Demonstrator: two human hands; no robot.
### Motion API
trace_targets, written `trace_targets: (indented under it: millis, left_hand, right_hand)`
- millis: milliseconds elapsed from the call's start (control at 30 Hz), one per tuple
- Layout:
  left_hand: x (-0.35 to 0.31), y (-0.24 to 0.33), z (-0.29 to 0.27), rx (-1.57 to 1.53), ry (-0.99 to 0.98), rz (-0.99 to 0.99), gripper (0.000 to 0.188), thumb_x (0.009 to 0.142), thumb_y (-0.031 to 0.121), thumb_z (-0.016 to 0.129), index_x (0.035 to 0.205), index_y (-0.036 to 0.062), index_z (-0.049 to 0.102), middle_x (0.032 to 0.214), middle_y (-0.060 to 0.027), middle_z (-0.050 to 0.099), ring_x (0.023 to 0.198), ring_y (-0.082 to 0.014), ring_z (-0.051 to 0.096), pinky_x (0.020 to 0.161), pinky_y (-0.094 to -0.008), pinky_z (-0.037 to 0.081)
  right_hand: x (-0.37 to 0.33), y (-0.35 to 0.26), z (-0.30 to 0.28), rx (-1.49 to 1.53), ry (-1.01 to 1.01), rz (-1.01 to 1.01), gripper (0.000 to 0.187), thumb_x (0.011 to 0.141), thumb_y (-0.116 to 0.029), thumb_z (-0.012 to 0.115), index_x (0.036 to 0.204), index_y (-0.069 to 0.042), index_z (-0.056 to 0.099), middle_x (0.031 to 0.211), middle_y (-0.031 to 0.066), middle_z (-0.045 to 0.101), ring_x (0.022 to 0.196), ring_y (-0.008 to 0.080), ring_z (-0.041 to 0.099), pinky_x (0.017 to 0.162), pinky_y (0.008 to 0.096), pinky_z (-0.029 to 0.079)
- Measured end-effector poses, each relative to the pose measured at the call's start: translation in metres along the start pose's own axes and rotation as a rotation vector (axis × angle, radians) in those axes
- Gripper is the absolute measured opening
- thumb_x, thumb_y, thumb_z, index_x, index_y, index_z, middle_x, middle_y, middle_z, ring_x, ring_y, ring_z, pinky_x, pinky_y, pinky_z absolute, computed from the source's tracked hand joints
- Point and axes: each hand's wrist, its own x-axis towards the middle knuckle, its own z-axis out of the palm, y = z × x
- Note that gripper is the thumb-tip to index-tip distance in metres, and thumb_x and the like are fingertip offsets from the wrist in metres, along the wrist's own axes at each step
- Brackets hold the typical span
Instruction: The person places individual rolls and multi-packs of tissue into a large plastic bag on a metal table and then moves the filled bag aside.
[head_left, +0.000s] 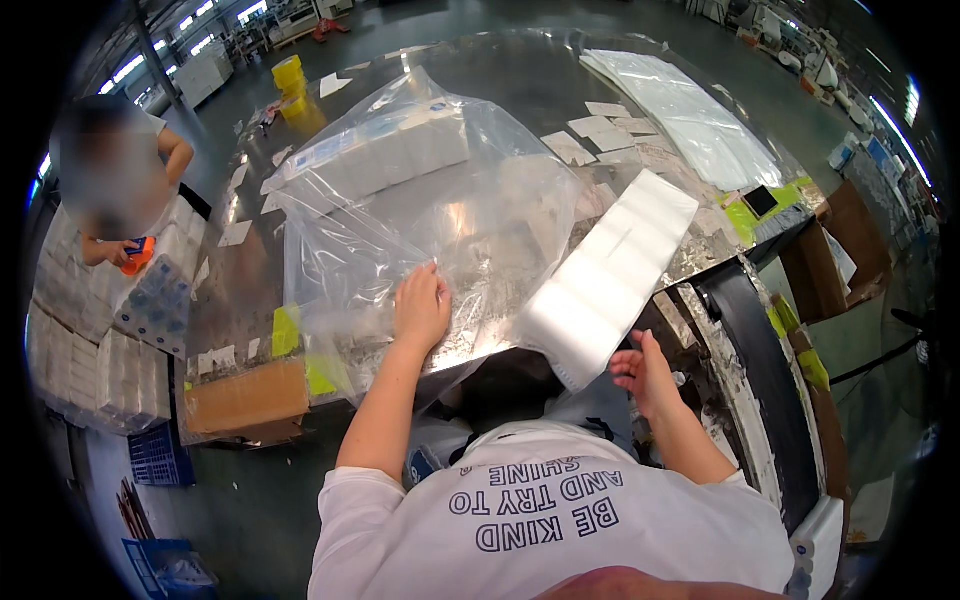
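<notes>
A large clear plastic bag point(500, 160) lies spread on the metal-topped table, its loose film reaching the near edge. Inside its far part is a row of white wrapped packs point(385, 155). My left hand point(424, 305) rests on the bag's near film with its fingers curled together, pinching the film. To the right, a long row of white wrapped packs point(615, 270) lies at a slant, its near end jutting past the table edge. My right hand point(646, 374) is beside that near end, fingers apart and nothing held in them.
A stack of flat clear bags point(690, 115) lies at the far right, near paper scraps point(600, 130). Yellow tape rolls point(290, 85) stand at the far left. A dark conveyor belt point(765, 390) runs along my right. At left, a co-worker's hand holds an orange tool point(138, 256) over stacked packs.
</notes>
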Motion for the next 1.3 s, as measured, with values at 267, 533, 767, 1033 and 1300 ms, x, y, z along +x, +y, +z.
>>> trace_targets:
  millis: [267, 533, 767, 1033, 1300]
  left_hand:
    - [-0.001, 0.000, -0.003, 0.006, 0.060, 0.044, 0.014, 0.087, 0.018, 0.056, 0.093, 0.0053, 0.058, 0.131, -0.0150, 0.056, 0.125, -0.0346, 0.047, 0.105, -0.0467, 0.034]
    - [-0.003, 0.003, -0.008, 0.009, 0.081, 0.052, 0.013, 0.085, 0.017, 0.058, 0.089, 0.0045, 0.058, 0.127, -0.0146, 0.058, 0.124, -0.0345, 0.048, 0.103, -0.0466, 0.036]
    - [0.001, 0.003, -0.002, 0.038, 0.119, 0.073, 0.012, 0.082, 0.014, 0.061, 0.089, 0.0054, 0.058, 0.123, -0.0153, 0.060, 0.118, -0.0348, 0.052, 0.098, -0.0453, 0.040]
    - [0.031, -0.023, -0.041, -0.767, 0.073, -0.078, 0.013, 0.087, 0.017, 0.062, 0.090, 0.0046, 0.060, 0.101, -0.0082, 0.064, 0.100, -0.0247, 0.059, 0.084, -0.0374, 0.048]
    - [0.061, 0.037, -0.209, -0.944, 0.109, -0.220, 0.005, 0.093, 0.013, 0.060, 0.093, 0.0086, 0.057, 0.075, 0.0032, 0.054, 0.062, -0.0025, 0.047, 0.056, -0.0187, 0.039]
  right_hand:
    - [0.022, -0.009, 0.054, 0.276, -0.137, -0.026, 0.069, 0.085, -0.034, 0.062, 0.144, -0.021, 0.028, 0.136, 0.0068, 0.047, 0.123, 0.0274, 0.047, 0.095, 0.0508, 0.040]
    - [0.019, -0.039, 0.039, 0.530, -0.245, 0.014, 0.063, 0.081, -0.026, 0.059, 0.135, 0.002, 0.044, 0.128, 0.0201, 0.056, 0.115, 0.0350, 0.057, 0.102, 0.0466, 0.044]
    - [-0.006, -0.079, 0.046, 0.546, -0.718, -0.309, 0.080, 0.078, -0.043, 0.058, 0.142, 0.000, 0.037, 0.132, 0.0184, 0.054, 0.115, 0.0327, 0.058, 0.100, 0.0436, 0.047]
    - [0.019, -0.032, 0.080, 0.476, -0.826, 0.168, 0.075, 0.080, -0.038, 0.059, 0.142, -0.001, 0.039, 0.132, 0.0180, 0.054, 0.115, 0.0318, 0.058, 0.099, 0.0430, 0.046]
    - [-0.003, 0.024, 0.080, 0.222, -0.917, 0.467, 0.069, 0.082, -0.034, 0.061, 0.141, -0.003, 0.041, 0.131, 0.0175, 0.055, 0.115, 0.0309, 0.058, 0.099, 0.0424, 0.046]
